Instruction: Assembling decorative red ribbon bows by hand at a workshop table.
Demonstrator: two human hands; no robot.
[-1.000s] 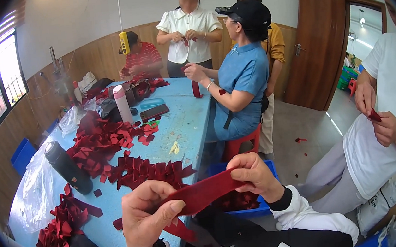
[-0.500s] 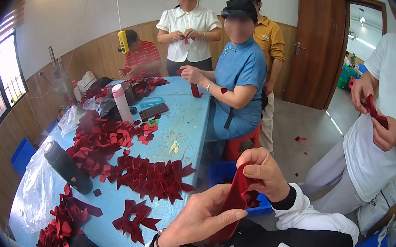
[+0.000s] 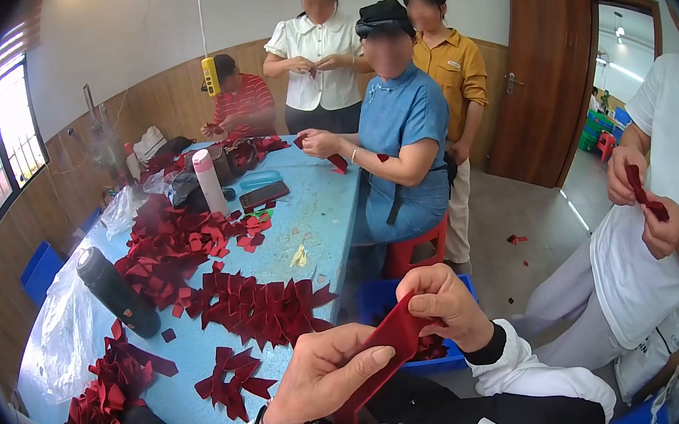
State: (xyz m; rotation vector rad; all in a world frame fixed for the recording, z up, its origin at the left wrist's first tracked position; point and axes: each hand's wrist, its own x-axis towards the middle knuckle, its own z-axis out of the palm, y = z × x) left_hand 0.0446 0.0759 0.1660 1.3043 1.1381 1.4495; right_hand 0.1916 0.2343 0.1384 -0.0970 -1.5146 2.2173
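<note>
A dark red strip of velvety ribbon (image 3: 391, 335) is stretched slantwise between my two hands, above my lap. My left hand (image 3: 327, 372) pinches its lower part, thumb laid on top; the tail hangs down beneath that hand. At the upper end, my right hand (image 3: 447, 304) grips the ribbon between thumb and bent fingers. Beside my left hand, on the blue table (image 3: 205, 354), lie a small group of red bows (image 3: 233, 380) and a dense row of bows (image 3: 262, 304). Below my right hand stands a blue bin (image 3: 459, 352) with red pieces in it.
A dark bottle (image 3: 119, 291), a pink bottle (image 3: 209, 183), a phone (image 3: 264, 194) and piles of red bows (image 3: 166, 251) occupy the table. A co-worker in blue (image 3: 404, 135) sits across on a red stool (image 3: 418, 249). Close on my right stands a person in white (image 3: 649, 246) holding ribbon.
Both my hands have shifted slightly; the ribbon, bunched before, is now flatter and drawn out between them. The co-worker in blue has lowered their hands and ribbon toward the table.
</note>
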